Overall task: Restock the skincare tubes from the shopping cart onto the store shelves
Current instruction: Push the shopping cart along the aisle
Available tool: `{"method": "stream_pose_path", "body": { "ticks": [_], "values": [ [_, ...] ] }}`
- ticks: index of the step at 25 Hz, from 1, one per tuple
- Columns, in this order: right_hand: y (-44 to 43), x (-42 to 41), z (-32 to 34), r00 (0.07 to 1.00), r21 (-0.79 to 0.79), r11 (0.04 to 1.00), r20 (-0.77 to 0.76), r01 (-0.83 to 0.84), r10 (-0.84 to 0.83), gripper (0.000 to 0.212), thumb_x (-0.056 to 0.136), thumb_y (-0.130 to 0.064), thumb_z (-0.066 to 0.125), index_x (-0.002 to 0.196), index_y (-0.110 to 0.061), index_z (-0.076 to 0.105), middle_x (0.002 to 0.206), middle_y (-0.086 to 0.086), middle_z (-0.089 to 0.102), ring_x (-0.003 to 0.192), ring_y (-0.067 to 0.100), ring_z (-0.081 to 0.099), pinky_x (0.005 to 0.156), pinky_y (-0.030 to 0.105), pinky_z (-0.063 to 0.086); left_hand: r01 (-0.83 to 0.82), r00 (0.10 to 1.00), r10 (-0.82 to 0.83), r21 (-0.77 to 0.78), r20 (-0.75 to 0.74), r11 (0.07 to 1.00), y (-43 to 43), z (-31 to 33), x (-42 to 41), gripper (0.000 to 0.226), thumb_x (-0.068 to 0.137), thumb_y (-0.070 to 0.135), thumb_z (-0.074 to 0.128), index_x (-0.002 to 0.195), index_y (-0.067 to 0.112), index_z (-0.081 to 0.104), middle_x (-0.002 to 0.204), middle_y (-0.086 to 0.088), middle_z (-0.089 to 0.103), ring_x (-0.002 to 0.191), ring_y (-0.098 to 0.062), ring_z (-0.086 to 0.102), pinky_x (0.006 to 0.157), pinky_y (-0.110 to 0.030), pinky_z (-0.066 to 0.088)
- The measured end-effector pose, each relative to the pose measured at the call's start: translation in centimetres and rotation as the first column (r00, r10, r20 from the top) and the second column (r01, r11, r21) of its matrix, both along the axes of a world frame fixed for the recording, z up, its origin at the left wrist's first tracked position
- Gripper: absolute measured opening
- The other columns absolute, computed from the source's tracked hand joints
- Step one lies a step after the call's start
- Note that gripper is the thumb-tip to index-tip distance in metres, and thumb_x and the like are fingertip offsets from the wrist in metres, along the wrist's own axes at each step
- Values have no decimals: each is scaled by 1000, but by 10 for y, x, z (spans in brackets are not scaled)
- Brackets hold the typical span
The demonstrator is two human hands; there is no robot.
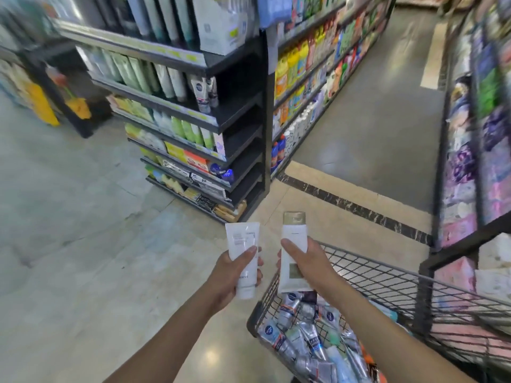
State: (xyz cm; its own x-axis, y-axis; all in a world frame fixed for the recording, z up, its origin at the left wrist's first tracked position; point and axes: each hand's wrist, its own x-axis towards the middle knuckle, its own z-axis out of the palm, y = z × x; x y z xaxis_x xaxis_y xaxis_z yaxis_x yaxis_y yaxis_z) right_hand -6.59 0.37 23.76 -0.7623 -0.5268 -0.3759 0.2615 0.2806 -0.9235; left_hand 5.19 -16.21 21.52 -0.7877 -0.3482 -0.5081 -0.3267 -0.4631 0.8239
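My left hand (231, 275) grips a plain white tube (242, 244), cap end down, just left of the cart. Beside it my right hand (309, 266) holds a white tube with a gold cap (293, 233), the cap pointing up, over the cart's front corner. Both tubes are held upright, a small gap apart. Below them the black wire shopping cart (367, 275) carries several more skincare tubes (301, 338) in a loose heap. Ahead stands a black end-of-aisle shelf unit (240, 106) with rows of upright tubes (154, 76) on its shelves.
An aisle runs ahead on the right between a long shelf of bottles (309, 73) and a shelf of packaged goods (470, 161). A dark-bordered floor strip (354, 205) crosses in front of the cart. Tiled floor (69, 217) lies open to the left.
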Motion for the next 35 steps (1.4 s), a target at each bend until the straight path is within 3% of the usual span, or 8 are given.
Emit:
{"method": "stream_pose_path", "body": {
  "ticks": [3, 9, 13, 16, 21, 24, 28, 35],
  "values": [
    [-65, 28, 24, 992, -4, 997, -103, -77, 76, 21, 97, -32, 66, 104, -13, 63, 83, 7, 76, 74, 24, 75, 73, 39, 61, -49, 998, 47, -49, -39, 998, -51, 22, 42, 34, 99, 29, 67, 119, 1, 64, 87, -16, 68, 69, -30, 62, 70, -41, 55],
    [-209, 111, 81, 947, -81, 968, -237, -240, 215, 13, 98, -19, 64, 101, -7, 60, 76, 4, 69, 56, 6, 67, 53, 16, 51, -173, 978, 151, -155, -143, 973, -179, 72, 141, 31, 103, 23, 62, 119, -4, 61, 85, -19, 68, 64, -31, 60, 65, -41, 55],
    [-283, 153, 98, 931, -133, 947, -263, -293, 252, 19, 98, -23, 65, 104, -5, 61, 83, 14, 73, 62, 18, 71, 58, 25, 55, -258, 952, 217, -188, -216, 948, -243, 99, 191, 31, 103, 23, 61, 118, -4, 60, 85, -18, 68, 64, -30, 60, 65, -40, 55],
    [-330, 178, 103, 904, -143, 918, -285, -369, 319, 20, 98, -25, 65, 98, -6, 63, 78, 9, 73, 64, 21, 70, 59, 26, 54, -343, 922, 292, -191, -253, 919, -281, 112, 220, 29, 103, 21, 61, 116, -5, 61, 84, -18, 68, 63, -29, 60, 62, -38, 54],
    [-404, 194, 107, 871, -169, 860, -204, -482, 447, 27, 98, -28, 65, 105, -2, 62, 87, 20, 74, 70, 23, 73, 62, 28, 56, -442, 877, 383, -174, -289, 880, -337, 118, 251, 32, 103, 23, 62, 120, -4, 63, 86, -18, 68, 65, -30, 61, 66, -40, 54],
    [-461, 190, 99, 856, -248, 822, -73, -512, 512, 39, 85, -11, 78, 118, -8, 57, 95, 17, 73, 87, 33, 75, 73, 41, 59, -493, 853, 440, -160, -281, 855, -378, 116, 262, 31, 103, 23, 61, 119, -3, 64, 87, -17, 67, 65, -30, 60, 66, -40, 55],
    [-540, 176, 88, 771, -292, 748, 52, -596, 634, 61, 68, 0, 63, 127, -12, 52, 106, 20, 74, 108, 40, 70, 92, 54, 57, -555, 821, 507, -158, -262, 817, -436, 110, 265, 28, 103, 23, 61, 117, -2, 64, 87, -17, 67, 66, -30, 60, 67, -40, 55],
    [-676, 136, 83, 684, -153, 668, -93, -728, 724, 54, 76, -1, 76, 125, -21, 67, 113, 7, 76, 103, 28, 73, 87, 45, 60, -642, 761, 595, -162, -258, 750, -550, 108, 245, 31, 101, 25, 64, 116, -1, 65, 87, -16, 66, 64, -29, 59, 63, -39, 54]
  ]
}}
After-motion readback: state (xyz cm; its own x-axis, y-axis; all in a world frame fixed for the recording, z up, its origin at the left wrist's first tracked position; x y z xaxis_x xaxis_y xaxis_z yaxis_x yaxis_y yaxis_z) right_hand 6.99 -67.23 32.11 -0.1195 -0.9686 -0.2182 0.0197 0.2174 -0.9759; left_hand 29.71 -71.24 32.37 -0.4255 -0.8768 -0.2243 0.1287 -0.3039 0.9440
